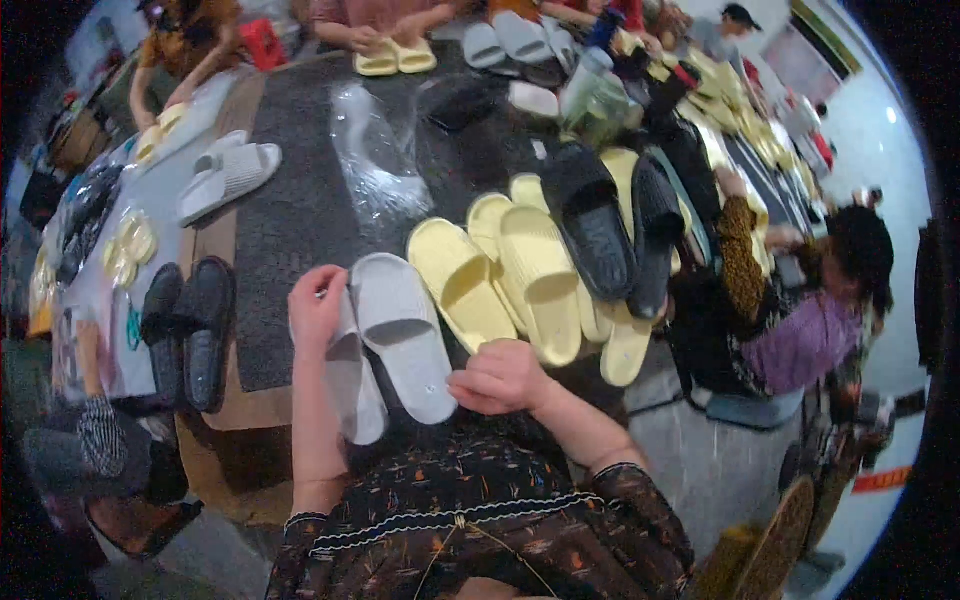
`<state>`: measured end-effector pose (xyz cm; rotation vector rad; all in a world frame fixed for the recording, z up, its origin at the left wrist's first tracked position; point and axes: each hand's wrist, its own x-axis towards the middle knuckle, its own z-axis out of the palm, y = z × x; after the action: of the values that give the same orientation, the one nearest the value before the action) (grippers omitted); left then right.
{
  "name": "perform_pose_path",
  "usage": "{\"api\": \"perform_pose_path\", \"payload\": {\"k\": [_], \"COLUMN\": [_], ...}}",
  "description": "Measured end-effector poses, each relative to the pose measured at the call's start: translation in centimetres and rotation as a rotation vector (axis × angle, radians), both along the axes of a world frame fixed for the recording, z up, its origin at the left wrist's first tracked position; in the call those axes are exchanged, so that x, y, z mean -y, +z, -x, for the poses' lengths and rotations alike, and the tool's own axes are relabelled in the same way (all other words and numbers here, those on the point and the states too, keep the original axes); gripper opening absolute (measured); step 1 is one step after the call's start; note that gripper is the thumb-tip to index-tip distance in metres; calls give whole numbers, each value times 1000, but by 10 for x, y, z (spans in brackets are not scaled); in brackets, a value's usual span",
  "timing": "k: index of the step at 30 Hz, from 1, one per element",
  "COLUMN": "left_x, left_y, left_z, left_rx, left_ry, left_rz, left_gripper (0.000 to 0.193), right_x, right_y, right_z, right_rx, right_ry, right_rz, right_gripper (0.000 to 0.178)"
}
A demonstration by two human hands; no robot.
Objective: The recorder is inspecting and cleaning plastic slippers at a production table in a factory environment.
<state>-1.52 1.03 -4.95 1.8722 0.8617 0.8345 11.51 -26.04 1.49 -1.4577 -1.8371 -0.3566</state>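
Note:
A pair of light grey ribbed slippers lies in front of me at the table's near edge. My left hand (318,308) is closed at the outer side of the left grey slipper (345,375), partly covering its strap. The right grey slipper (405,340) overlaps it, sole down, toe pointing away. With curled fingers, my right hand (500,377) pinches at that slipper's heel edge. Just right of the pair are a yellow slipper (463,285) and another yellow slipper (540,285), the nearer one's heel close to my right knuckles.
Black slippers (595,225) lie among yellow ones to the right. Another black pair (205,335) and a grey pair (230,175) lie left. Clear plastic (380,160) rests on the dark mat (290,210). A person in purple (800,335) sits right; others work around the table.

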Motion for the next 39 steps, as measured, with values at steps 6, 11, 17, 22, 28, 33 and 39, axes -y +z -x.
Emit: {"api": "perform_pose_path", "payload": {"k": [6,11,17,22,28,33,39], "left_x": [3,1,1,6,2,2,3], "left_y": [10,12,12,21,17,15,16], "left_z": [9,5,5,6,5,4,3], "left_rx": [51,123,148,119,131,144,99], "left_ry": [-4,-17,-9,-53,-24,-3,-107], "left_rz": [-84,-102,-145,-131,-183,-120,-235], "left_gripper": [16,13,11,8,7,7,6], "right_x": [-100,-156,-168,-165,-175,-176,-172], "right_y": [1,-23,-40,-45,-34,-61,-60], "right_z": [17,0,7,10,6,3,2], "right_rx": [-345,-409,-825,-924,-1091,-1196,-1104], "right_ry": [-282,-379,-225,-164,-82,-58,-15], "right_rz": [285,383,386,267,284,255,258], "right_gripper": [46,67,44,18,19,18,14]}}
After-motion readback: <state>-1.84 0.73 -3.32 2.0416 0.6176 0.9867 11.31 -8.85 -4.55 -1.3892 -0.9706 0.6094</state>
